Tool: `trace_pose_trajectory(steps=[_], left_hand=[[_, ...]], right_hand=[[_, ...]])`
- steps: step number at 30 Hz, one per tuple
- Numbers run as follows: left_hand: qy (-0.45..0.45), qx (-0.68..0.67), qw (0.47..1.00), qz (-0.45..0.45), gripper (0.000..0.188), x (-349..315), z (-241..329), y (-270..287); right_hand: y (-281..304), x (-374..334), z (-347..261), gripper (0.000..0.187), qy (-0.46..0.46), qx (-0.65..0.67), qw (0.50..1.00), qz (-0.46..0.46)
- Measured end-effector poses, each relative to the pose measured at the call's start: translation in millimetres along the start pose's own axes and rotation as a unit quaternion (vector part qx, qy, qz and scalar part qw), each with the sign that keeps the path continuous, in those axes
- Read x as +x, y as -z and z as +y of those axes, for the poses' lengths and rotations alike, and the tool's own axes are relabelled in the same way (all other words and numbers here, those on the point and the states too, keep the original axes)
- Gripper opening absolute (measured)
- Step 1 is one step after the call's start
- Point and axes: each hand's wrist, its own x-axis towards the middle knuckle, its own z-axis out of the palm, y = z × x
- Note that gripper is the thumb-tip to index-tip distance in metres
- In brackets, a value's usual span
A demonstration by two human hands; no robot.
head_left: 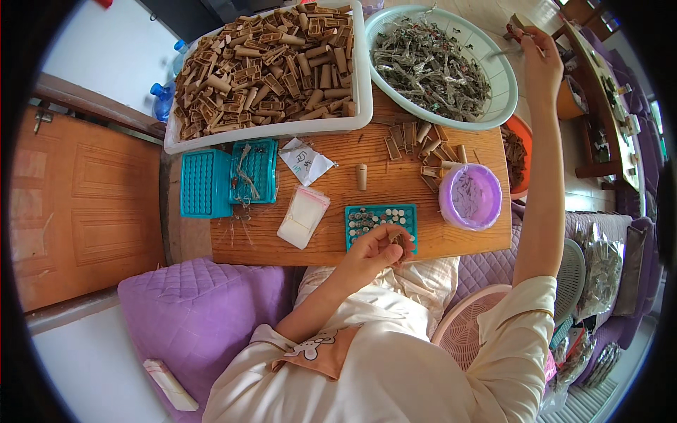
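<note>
- The left hand (pixel 375 256) has its thumb and fingers closed on a small brown piece (pixel 399 246), mostly hidden by the grip; both are at the near edge of a rectangular teal plastic tray (pixel 349 225) set with round silvery and white pieces.
- The right hand (pixel 541 51) is raised far beyond the teal tray and to its right, its fingers bent around a small tan piece (pixel 520 21); its exact shape is too small to tell.
- Just beyond the teal tray, a brown cylinder (pixel 362 177) stands on the brown wooden tabletop (pixel 338 201).
- Right of the tray is a round purple tub (pixel 492 194) holding small greyish pieces.
- Beyond the tray and slightly right, brown half-cylinder shells (pixel 409 135) lie loose in a cluster.
- Left of the tray lies a stack of clear plastic bags (pixel 303 217), with a crumpled white packet (pixel 305 162) farther beyond.
- Well left of the tray are two teal plastic crates (pixel 205 183) side by side, the nearer one to it carrying silvery strands (pixel 247 173).
- Far beyond the tray to the left, a large white tub (pixel 363 92) is heaped with brown shells; far beyond to the right, a round mint-green basket (pixel 509 88) holds tangled silvery strips.
</note>
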Motion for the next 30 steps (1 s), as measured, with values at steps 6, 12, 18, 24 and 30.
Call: trace_pose_trajectory(steps=[6, 12, 18, 24, 30], left_hand=[[-0.071, -0.033, 0.997, -0.007, 0.034, -7, 9, 5], [-0.113, 0.013, 0.991, 0.069, 0.051, -8, 38, -6], [-0.182, 0.0, 0.982, 0.042, 0.042, -11, 40, -2], [-0.254, 0.022, 0.964, 0.071, 0.043, -11, 35, -4], [-0.289, 0.031, 0.957, 0.021, 0.044, -10, 30, -1]], right_hand=[[13, -53, -83, 0.03, -0.214, 0.457, 0.848, -0.159], [16, -154, -121, 0.024, -0.361, 0.617, 0.65, -0.259], [14, -210, -141, 0.018, -0.444, 0.579, 0.625, -0.277], [17, -228, -176, 0.013, -0.264, 0.264, 0.883, -0.284], [21, -232, -188, 0.014, -0.195, 0.228, 0.919, -0.255]])
